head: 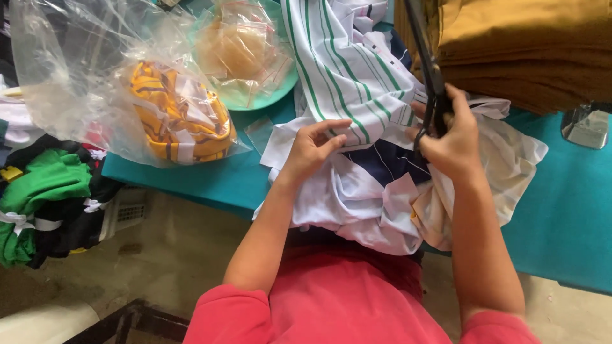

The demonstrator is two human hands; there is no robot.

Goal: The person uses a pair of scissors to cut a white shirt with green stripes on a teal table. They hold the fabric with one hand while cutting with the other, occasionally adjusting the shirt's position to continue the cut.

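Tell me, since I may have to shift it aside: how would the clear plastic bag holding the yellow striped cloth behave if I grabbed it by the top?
The clear plastic bag is crumpled and thin, so it would probably stay floppy and feel slick. The yellow striped cloth lies bunched low inside, so it would likely sag to the bottom, fairly light.

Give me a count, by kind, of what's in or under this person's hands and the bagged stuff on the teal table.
Scissors, in the right hand: 1
Striped white garment, under the left hand: 1
Clear plastic bags with contents: 2
Green plate: 1
Mustard fabric stack: 1
Total: 6
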